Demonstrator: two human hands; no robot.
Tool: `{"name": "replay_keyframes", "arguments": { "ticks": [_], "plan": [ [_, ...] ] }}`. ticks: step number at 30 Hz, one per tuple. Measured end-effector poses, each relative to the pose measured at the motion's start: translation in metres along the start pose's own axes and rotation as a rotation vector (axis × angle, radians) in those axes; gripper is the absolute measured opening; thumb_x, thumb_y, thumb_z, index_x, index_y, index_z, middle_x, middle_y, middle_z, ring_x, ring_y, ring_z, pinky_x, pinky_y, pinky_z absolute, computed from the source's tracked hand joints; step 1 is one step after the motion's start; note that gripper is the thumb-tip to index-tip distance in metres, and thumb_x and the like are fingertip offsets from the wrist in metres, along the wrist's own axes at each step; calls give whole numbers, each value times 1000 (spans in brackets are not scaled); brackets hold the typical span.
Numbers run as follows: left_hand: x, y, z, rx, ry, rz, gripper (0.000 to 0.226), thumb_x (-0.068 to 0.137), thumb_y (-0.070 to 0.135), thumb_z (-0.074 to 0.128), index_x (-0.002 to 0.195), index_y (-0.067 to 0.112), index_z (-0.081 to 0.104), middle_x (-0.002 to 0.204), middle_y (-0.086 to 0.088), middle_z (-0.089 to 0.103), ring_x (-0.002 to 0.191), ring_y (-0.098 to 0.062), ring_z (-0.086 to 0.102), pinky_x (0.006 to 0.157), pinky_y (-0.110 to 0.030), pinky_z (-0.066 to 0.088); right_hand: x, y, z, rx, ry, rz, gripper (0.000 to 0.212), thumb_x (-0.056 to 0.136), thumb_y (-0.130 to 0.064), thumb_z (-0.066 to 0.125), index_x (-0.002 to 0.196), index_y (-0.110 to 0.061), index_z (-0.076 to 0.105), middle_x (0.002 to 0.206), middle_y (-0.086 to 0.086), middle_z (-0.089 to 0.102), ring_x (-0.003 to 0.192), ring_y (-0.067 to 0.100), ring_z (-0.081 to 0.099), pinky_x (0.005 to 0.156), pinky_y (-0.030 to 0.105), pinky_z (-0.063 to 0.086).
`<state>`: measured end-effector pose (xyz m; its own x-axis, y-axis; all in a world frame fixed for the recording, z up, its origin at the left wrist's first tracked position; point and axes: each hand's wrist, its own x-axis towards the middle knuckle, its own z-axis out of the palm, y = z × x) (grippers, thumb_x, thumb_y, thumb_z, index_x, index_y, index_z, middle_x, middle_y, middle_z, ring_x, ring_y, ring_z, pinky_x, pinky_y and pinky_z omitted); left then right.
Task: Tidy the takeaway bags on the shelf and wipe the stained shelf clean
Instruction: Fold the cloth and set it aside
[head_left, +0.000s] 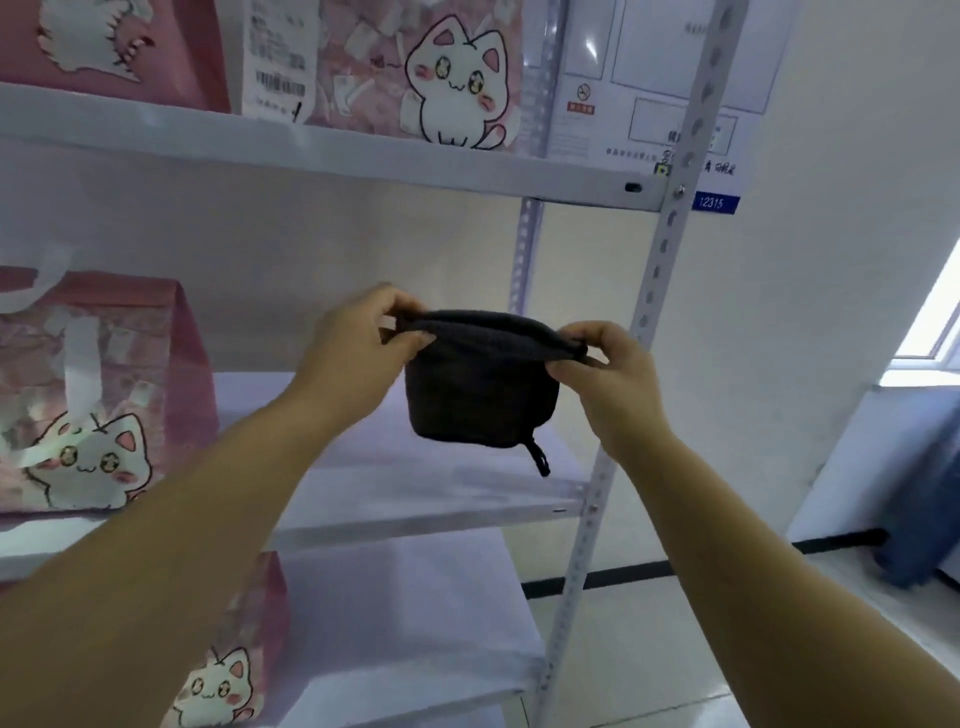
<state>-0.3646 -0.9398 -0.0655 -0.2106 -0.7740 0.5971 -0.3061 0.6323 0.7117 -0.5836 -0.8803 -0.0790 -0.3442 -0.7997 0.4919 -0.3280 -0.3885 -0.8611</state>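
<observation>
Cloth, seemingly folded, between hands

Left of the dark cloth, your left hand and left arm are bare; right of it, your right hand and right arm likewise.

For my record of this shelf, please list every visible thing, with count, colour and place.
takeaway bags: four, pink with white cats, two on top board, one middle left, one lower left
receipt: one, white, on a top bag
cloth: one, dark grey, held before middle board
shelf unit: one, white metal, left and centre
notice: one, white, wall at upper right
window: one, bright, far right
left hand: one, pinches cloth's left top corner
right hand: one, pinches cloth's right top corner
</observation>
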Motion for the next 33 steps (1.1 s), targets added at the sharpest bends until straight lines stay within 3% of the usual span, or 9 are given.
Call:
{"name": "replay_keyframes", "arguments": {
  "ticks": [4,8,11,14,17,21,26,28,33],
  "plan": [
    [9,-34,24,36,-51,-11,23,82,14,68,79,34,59,81,17,64,70,11,58,56,-1,38,20,37,11,-101,52,-3,22,79,1,67,88,-17,57,87,3,64,74,18,63,60,13,50],
    [-23,-91,44,120,-289,-152,23,79,11,71,78,34,64,83,12,67,81,-5,64,65,-10,42,2,91,14,-491,-188,174,15,81,-11,68,82,-23,60,89,-1,63,77,17,58,58,14,41],
    [-38,-119,42,132,-424,-205,21,77,21,72,74,41,65,79,17,68,81,-3,63,68,-18,44,-16,112,12,-473,-341,264,15,81,-12,67,79,-25,61,79,-3,64,66,16,61,57,24,49],
    [-30,-129,38,87,-428,-181,19,79,25,71,78,43,63,80,19,67,80,0,62,70,-22,45,-16,116,11,-415,-289,227,14,80,-16,67,77,-29,62,66,-15,60,51,0,49,48,11,39],
    [-10,-133,42,61,-407,-155,15,84,26,64,81,39,60,84,14,65,80,-5,61,68,-20,44,-4,115,13,-419,-226,185,12,82,-20,65,80,-31,62,75,-12,63,66,1,56,56,9,42],
    [24,-139,60,86,-390,-156,12,89,28,59,92,38,53,94,14,59,81,-10,60,66,-19,47,20,121,18,-440,-178,246,9,86,-24,63,93,-27,58,94,-6,62,81,16,62,69,31,54],
    [54,-160,84,169,-369,-253,21,86,33,63,103,34,50,94,7,56,79,-14,60,64,-24,51,49,134,25,-508,-117,381,25,84,-29,67,103,-29,50,95,-6,58,66,11,60,44,13,40],
    [61,-169,93,221,-378,-280,25,83,35,66,102,33,50,91,6,56,78,-11,57,64,-24,49,57,141,29,-530,-123,421,29,84,-28,68,106,-27,49,98,-2,57,70,16,60,49,19,43],
    [58,-183,108,429,-379,-260,31,79,32,71,103,27,53,102,3,53,84,-13,54,72,-24,41,61,155,41,-888,-292,301,38,87,-25,62,122,-22,47,124,3,48,106,25,51,88,36,46]
  ]
}}
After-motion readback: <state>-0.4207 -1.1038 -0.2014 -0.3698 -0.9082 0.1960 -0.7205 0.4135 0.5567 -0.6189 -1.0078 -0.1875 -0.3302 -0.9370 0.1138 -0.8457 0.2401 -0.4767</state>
